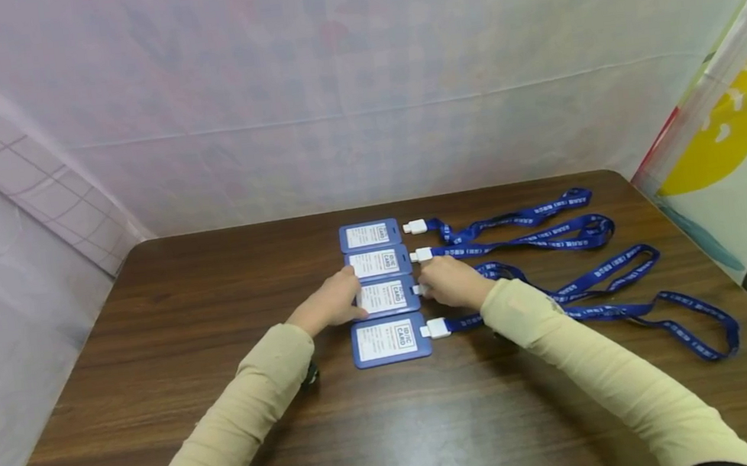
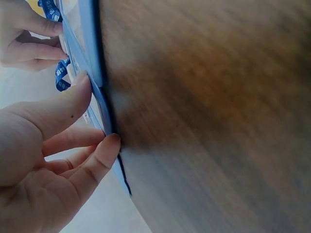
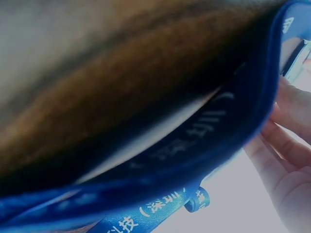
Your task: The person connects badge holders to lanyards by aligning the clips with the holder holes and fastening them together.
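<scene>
Several blue badge holders (image 1: 395, 364) with white cards lie in a column on the table. My left hand (image 1: 329, 302) holds the third holder from the back (image 1: 386, 298) at its left side, thumb near the front corner, fingers near the back one. In the left wrist view, the left hand's thumb and fingertip rest at the holders' edges. Right of that holder, my right hand (image 1: 451, 282) pinches the white clip end (image 1: 418, 290) of a blue lanyard (image 1: 602, 272), right at the holder's slotted edge. The fingers partly hide the clip.
More blue lanyards (image 1: 517, 220) stretch to the right, their white clips (image 1: 436, 328) beside the other holders. The front lanyard (image 1: 699, 327) passes under the right forearm. Pale cloth (image 1: 364, 149) hangs behind the brown wooden table (image 1: 213, 282).
</scene>
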`<state>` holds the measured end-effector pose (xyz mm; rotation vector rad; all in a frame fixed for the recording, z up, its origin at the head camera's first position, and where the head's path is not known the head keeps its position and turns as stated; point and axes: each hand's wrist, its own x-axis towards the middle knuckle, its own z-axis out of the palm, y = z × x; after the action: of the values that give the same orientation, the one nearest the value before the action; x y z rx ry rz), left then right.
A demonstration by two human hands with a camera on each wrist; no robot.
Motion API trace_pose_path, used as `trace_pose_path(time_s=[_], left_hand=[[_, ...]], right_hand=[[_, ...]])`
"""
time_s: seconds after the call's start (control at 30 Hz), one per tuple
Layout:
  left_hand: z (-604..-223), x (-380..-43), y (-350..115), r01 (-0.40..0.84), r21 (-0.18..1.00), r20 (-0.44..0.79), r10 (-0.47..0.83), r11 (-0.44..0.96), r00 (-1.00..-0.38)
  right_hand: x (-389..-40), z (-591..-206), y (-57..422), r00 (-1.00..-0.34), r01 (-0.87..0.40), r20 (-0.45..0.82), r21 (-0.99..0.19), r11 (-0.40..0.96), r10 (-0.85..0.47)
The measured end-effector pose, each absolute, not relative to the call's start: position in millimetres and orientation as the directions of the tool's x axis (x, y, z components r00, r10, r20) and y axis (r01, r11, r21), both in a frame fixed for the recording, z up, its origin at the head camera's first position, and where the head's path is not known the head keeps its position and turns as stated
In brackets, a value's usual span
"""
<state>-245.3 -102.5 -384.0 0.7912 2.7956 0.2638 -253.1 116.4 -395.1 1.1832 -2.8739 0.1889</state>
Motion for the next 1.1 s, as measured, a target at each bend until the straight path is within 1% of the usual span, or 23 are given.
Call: trace_pose_path(time_s=[0.23,0.57,0.83,1.1], left_hand=[[-386.0,-246.0,-104.4,0.519,0.226,-0.141,0.555,0.825,-0.820],[-386.3,-245.1,-104.1,0.502,0.234,-0.153,0.541,0.833,-0.827],[-386.6,-245.7,-105.0,0.520,0.230,-0.130,0.556,0.822,-0.821],[-385.9,-245.7,-104.8,0.513,0.234,-0.139,0.551,0.826,-0.823]], right_hand=[[-253.3,-397.3,116.6,-0.702,-0.712,0.098,-0.098,0.695,-0.705],[-253.5,-398.2,116.3,-0.711,-0.704,0.102,-0.113,0.702,-0.696],[-253.8,-397.0,114.7,-0.712,-0.702,0.079,-0.106,0.704,-0.698],[-255.1,-395.1,115.2,-0.706,-0.707,0.056,-0.117,0.698,-0.706]])
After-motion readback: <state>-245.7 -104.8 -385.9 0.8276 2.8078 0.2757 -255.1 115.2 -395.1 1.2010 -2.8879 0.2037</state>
